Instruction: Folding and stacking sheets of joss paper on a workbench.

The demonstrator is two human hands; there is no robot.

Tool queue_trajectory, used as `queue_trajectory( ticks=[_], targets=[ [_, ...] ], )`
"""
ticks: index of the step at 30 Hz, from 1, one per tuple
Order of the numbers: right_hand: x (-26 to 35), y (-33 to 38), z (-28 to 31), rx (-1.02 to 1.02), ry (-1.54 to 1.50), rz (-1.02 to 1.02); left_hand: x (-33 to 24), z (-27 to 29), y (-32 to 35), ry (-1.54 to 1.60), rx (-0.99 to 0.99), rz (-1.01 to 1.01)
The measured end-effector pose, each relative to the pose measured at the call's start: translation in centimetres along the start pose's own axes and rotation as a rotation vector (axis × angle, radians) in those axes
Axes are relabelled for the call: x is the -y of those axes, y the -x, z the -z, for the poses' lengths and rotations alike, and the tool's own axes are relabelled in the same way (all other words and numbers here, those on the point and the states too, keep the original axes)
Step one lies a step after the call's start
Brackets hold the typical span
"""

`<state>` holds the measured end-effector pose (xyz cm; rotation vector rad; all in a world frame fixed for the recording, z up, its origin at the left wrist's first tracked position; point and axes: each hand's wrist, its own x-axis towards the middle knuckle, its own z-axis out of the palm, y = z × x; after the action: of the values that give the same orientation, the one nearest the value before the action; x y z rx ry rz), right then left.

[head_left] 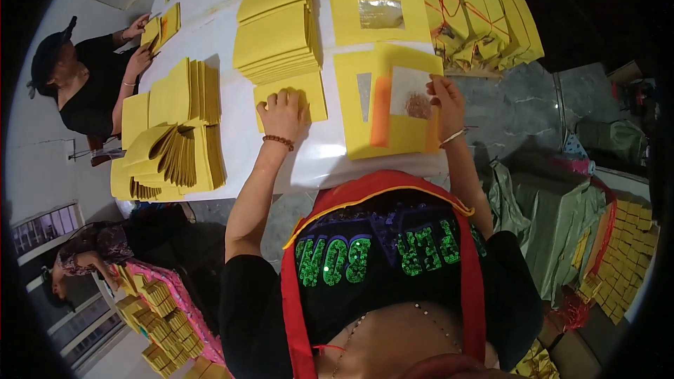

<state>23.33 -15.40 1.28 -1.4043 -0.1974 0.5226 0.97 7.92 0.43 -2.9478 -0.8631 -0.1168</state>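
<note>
My left hand [282, 114] rests, fingers apart, on a folded yellow paper packet [314, 95] at the near end of a row of such packets. With thumb and fingers, my right hand [448, 100] pinches the right edge of a yellow paper sheet [381, 70] bearing orange strips and a pale square panel [407, 83] with a brownish print. It lies over a larger yellow sheet [344, 67] with a silvery patch showing at its left. Beyond it is another yellow sheet [344, 17] with a silver foil rectangle [380, 14].
Stacked yellow packets [274, 38] run up the white table [239, 133]; more fanned stacks [168, 133] stand at its left. Bundles tied with red string [484, 10] sit at the far right. A person [84, 77] handles yellow paper at left; another person [84, 260] bends over packets lower left. Green sacks [547, 224] stand right.
</note>
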Motion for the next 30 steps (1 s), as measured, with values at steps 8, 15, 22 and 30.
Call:
queue_trajectory(
  ticks=[8, 15, 22, 30],
  targets=[
    [-4.6, 1.2, 3.9, -0.100, 0.115, -0.018, -9.1, 1.0, 2.3, 0.868, -0.219, -0.112],
    [-3.9, -0.1, 3.4, -0.031, 0.203, -0.060, -11.5, 1.5, 1.8, 0.613, -0.081, -0.098],
    [-2.9, 0.2, 2.6, -0.031, 0.280, 0.038, -13.5, 0.5, 1.5, 0.538, -0.149, -0.037],
    [-3.0, -0.8, 2.0, 0.149, 0.060, -0.056, -11.8, -1.4, 2.6, 0.828, -0.244, 0.020]
  ],
)
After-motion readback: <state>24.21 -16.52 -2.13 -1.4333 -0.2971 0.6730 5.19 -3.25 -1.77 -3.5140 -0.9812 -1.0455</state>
